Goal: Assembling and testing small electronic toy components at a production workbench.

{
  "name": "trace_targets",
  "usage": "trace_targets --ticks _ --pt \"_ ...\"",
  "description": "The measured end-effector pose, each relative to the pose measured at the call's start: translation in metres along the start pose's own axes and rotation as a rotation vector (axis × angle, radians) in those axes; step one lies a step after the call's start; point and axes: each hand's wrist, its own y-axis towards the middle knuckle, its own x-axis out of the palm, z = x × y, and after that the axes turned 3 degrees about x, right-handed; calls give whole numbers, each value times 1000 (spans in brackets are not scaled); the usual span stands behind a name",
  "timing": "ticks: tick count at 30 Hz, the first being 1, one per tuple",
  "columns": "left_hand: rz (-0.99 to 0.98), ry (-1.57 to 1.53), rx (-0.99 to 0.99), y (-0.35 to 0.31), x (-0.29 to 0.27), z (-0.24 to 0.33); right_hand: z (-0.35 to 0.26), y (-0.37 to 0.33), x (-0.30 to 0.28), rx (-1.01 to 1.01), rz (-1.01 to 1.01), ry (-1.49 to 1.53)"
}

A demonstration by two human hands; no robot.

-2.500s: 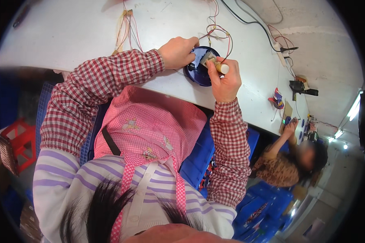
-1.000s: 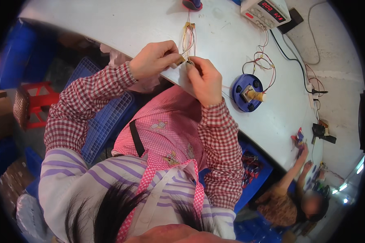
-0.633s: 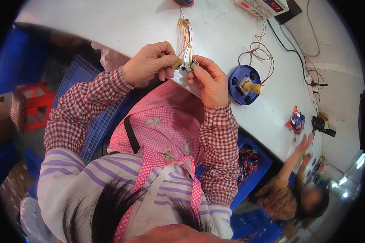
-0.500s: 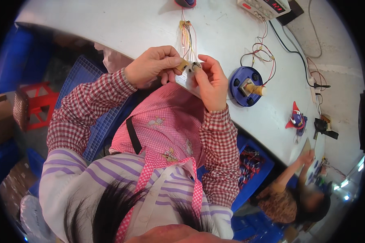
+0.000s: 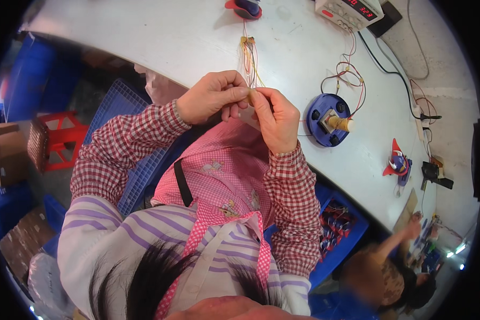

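Observation:
At the near edge of the white table my left hand (image 5: pixel 213 97) and my right hand (image 5: pixel 274 114) meet fingertip to fingertip. Both are closed in a pinch around a small yellowish flat piece (image 5: pixel 250 97), mostly hidden by the fingers. Thin coloured wires (image 5: pixel 247 64) run from between the fingers toward the far side, past small tan bits, to a blue-and-red part (image 5: pixel 245 8). Right of my right hand lies a round blue base (image 5: pixel 316 127) with black pieces around its rim and a tan cylinder (image 5: pixel 342 124) on it.
A white power supply box (image 5: pixel 346 12) stands at the far right, its leads (image 5: pixel 352 69) looping to the blue base. A small red-and-blue toy (image 5: pixel 397 162) lies farther right. Below the table edge is a blue bin (image 5: pixel 352 240) of parts. Another person's arm (image 5: pixel 394 242) reaches over the table.
My hands have come together, the right one moving left and nearer. The small round black part seen at the right fingertips is now hidden. The whole view has shifted slightly.

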Motion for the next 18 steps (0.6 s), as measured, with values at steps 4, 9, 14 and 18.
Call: trace_targets --ticks 4,9,14,18 --pt "93 470 144 10 -14 14 5 1 -7 102 -29 180" --pt "173 1325 686 62 -57 32 9 5 -13 259 -76 425" --pt "33 1406 728 95 -89 7 12 9 -15 310 -150 512" --pt "-54 1425 569 127 -125 -4 24 12 -14 300 -174 474"
